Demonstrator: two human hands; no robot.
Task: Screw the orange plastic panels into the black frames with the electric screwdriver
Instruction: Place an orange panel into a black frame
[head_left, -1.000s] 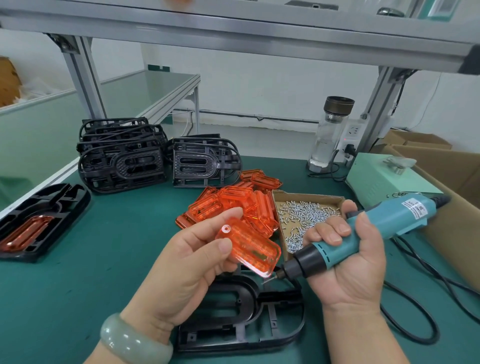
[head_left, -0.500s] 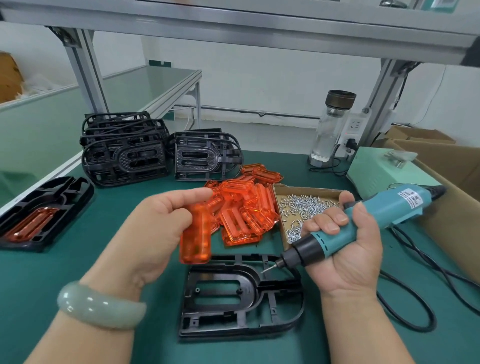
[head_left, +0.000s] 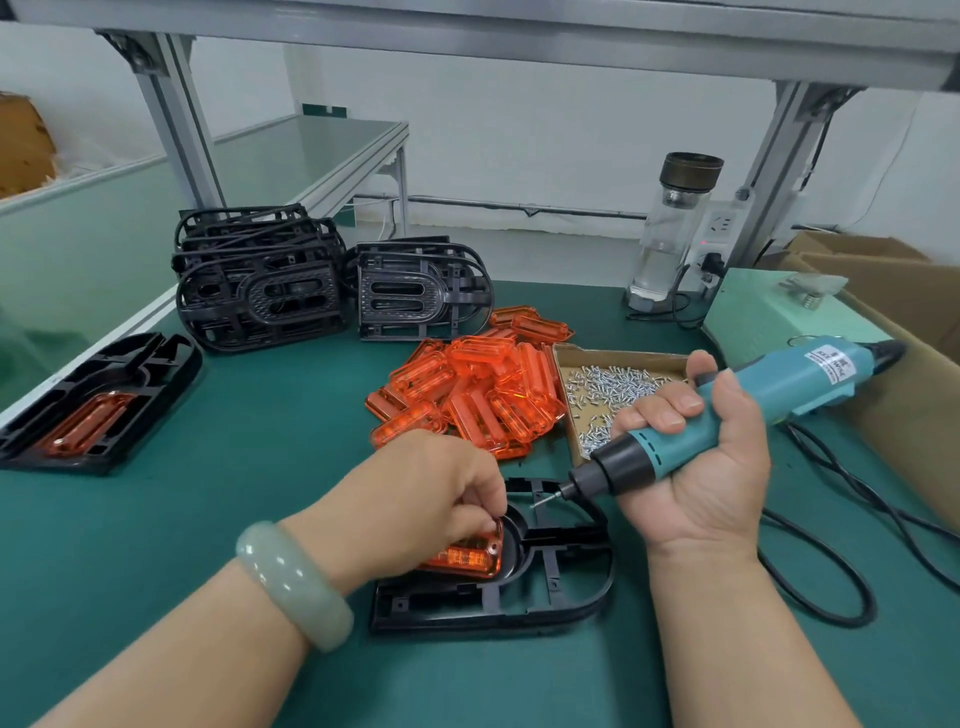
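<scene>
Orange panel (head_left: 464, 557) sits in the recess of the black frame (head_left: 519, 603) lying flat on the bench (head_left: 260, 467), right in front of me. My left hand (head_left: 431, 499) is on top of it, fingertips curled and pinching its upper edge, pressing it down into the seat. I can't tell if it's fully seated, my hand hides most of it.

Handling guess: panel looks like thin, glossy, stiff moulded plastic, light, probably slick and scratch-prone. Best held by the edges or pushed flat from above, away from the corner screw holes. Frame looks like rigid ribbed plastic, light enough to slide on the mat, so it needs holding down while driving.

At 3 o'clock from the panel, my right hand (head_left: 696, 457) is wrapped tight round the teal electric screwdriver (head_left: 727, 415), bit pointing toward the frame's top edge, hovering just above, not touching. A screw seems to sit on the bit.

At 12 o'clock: loose pile of orange panels (head_left: 478, 384). At 1 o'clock: cardboard tray of screws (head_left: 613, 395). At 11 o'clock, well apart: stacked black frames (head_left: 260, 291). At 9 o'clock, bench edge: finished frame with panel (head_left: 98, 410).
</scene>
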